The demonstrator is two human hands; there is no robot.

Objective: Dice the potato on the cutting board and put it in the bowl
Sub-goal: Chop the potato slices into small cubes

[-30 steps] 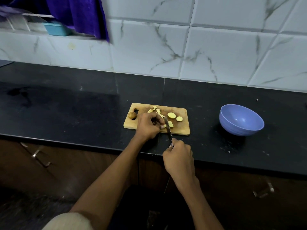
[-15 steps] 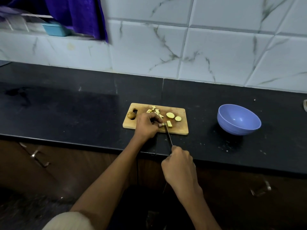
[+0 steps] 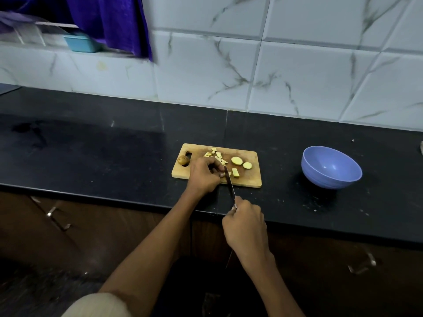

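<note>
A wooden cutting board [image 3: 251,179] lies on the black counter. Small potato dice [image 3: 216,154] sit near its far edge, two round slices [image 3: 237,160] and a strip [image 3: 235,172] lie to the right, and a brown potato end [image 3: 183,160] rests by the handle hole. My left hand [image 3: 204,175] curls over a potato piece at the board's near edge, the piece mostly hidden. My right hand [image 3: 245,221] grips the knife [image 3: 230,184] handle; the blade's tip lies against my left fingers. The blue bowl [image 3: 331,167] stands to the right, with nothing seen inside.
The black counter [image 3: 91,152] stretches left and right of the board, backed by a white marble-tile wall [image 3: 274,76]. A purple cloth [image 3: 109,21] and a teal tub [image 3: 80,43] sit on the ledge at the upper left. Cabinet handles [image 3: 57,218] show below the counter edge.
My right hand has drawn the knife back toward me and then pushed it forward a little along the cut. The left hand stays curled on the piece.
</note>
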